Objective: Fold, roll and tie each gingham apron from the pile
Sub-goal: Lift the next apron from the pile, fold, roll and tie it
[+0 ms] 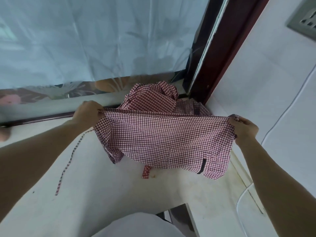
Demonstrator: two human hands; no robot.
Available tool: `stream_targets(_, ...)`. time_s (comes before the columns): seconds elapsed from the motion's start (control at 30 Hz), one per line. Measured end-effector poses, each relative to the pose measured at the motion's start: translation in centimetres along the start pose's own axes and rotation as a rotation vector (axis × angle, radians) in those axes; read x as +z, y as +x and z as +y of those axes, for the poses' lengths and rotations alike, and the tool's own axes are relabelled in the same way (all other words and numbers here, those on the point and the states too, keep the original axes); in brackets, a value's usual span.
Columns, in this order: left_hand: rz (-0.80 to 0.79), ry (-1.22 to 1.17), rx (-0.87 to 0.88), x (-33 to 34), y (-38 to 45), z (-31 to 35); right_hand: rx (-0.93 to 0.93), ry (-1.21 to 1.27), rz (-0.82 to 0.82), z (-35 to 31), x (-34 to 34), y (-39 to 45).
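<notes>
A pale curtain (85, 40) hangs over the window at the back. Below it is a white table (102, 185). A red and white gingham apron (162, 142) is stretched out above the table. The left hand (88, 113) pinches one top corner and the right hand (242, 128) pinches the other. Behind it, the pile of aprons (152, 98) sits in the corner. A thin tie string (68, 161) hangs down at the left.
</notes>
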State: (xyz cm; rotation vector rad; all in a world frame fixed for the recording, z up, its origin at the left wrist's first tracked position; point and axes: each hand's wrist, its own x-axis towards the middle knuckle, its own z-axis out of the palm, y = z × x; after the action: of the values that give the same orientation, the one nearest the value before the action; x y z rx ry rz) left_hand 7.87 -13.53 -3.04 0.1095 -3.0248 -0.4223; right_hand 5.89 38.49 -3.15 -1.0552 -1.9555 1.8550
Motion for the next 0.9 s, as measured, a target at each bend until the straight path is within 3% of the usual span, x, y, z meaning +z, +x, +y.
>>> stream_targets(0.1,-0.009,-0.1,0.081,-1.0,-0.1,-0.3,-0.042,-0.091,0.003,-0.2,-0.3,0.3)
stream_targets(0.17,-0.052,-0.306,0.066,-1.5,-0.4,-0.3,-0.069,-0.207,0.007,0.0,-0.5,0.4)
stream_targets(0.3,-0.097,-1.078,-0.392,-2.1,-1.1,-0.3,-0.155,-0.596,0.0,0.8,-1.0,-0.7)
stream_targets(0.4,-0.117,-1.376,-0.588,-1.6,-1.4,-0.6,-0.186,-0.632,0.01,0.9,-1.4,-1.3)
stream_targets(0.47,-0.134,-1.353,-0.6,-1.1,-1.8,-0.7,-0.202,-0.627,0.018,0.5,-1.5,-1.6)
stream_targets(0.53,-0.1,-1.155,-0.534,-0.9,-2.3,-0.6,-0.24,-0.633,0.021,-0.2,-1.5,-2.0)
stream_targets(0.63,0.194,-0.619,-0.351,-1.9,-2.6,0.0,-0.332,-0.561,0.007,-1.3,-0.9,-2.9)
stream_targets(0.7,0.439,-0.525,-0.341,-2.9,-3.1,0.7,-0.364,-0.504,0.003,-2.2,-0.1,-3.6)
stream_targets(0.73,0.471,-0.544,-0.367,-3.4,-3.4,0.8,-0.354,-0.47,-0.042,-2.6,0.4,-3.8)
stream_targets(0.77,0.39,-0.587,-0.385,-3.6,-3.4,0.8,-0.316,-0.457,-0.14,-2.9,0.7,-3.8)
stream_targets(0.87,-0.131,-0.68,-0.391,-4.1,-4.2,0.3,-0.159,-0.675,-0.528,-3.9,0.8,-5.3)
stream_targets(0.9,-0.185,-0.703,-0.41,-4.3,-4.4,-0.3,-0.145,-0.76,-0.569,-4.2,0.5,-5.5)
